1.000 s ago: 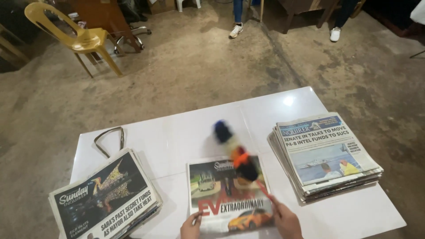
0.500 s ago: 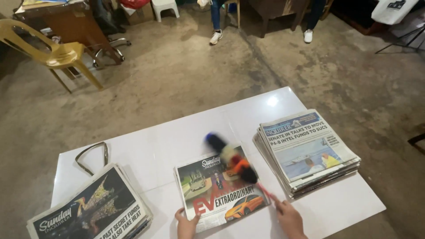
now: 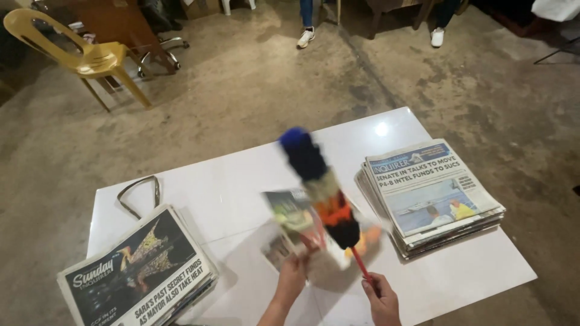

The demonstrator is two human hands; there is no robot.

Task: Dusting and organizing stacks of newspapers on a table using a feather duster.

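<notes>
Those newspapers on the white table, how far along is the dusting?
In hand: the left hand lifts one paper off the table, and the right hand sweeps a multicoloured duster over it. The pictures don't show which pile, the left stack or the right stack, is finished, so I cannot tell how many remain.

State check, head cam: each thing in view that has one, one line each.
Left hand: gripping the magazine, lifted off the table.
Right hand: closed on the duster's red handle.
Duster: raised, tilted up and left, blurred.
Magazine: lifted, tilted, blurred.
Right newspaper stack: flat, folded.
Left newspaper stack: flat, folded, at the table edge.
Yellow chair: upright, unoccupied.
</notes>
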